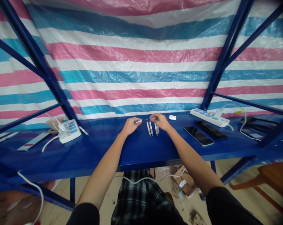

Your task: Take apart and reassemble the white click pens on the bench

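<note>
Grip is narrow in both hands, each pinching a small slender piece just above the blue bench (141, 147). The left hand (131, 126) holds a short white pen part (138, 122), its end pointing right. The right hand (160, 122) holds a thin silver-and-dark pen part (152, 119), pointing left. The two pieces nearly meet, but the head view is too distant to show whether they touch.

Directly below them, between the hands, four white pens (153, 128) lie side by side in two pairs. Just past the right hand sits a small white earbud case (172, 117). Farther right lie two black phones (198, 135) and a white power strip (209, 117) with a cable running from it. Toward the left end of the bench, another white power strip (70, 131) carries a plugged-in cord, and a loose pen (83, 130) lies just beside it.

Behind the bench hangs a pink, blue and white striped tarp (132, 75), crossed by a blue steel frame (216, 59). Below the bench edge show the person's plaid shirt (141, 200), a piece of cardboard (183, 181) and a wooden floor (61, 200).
</note>
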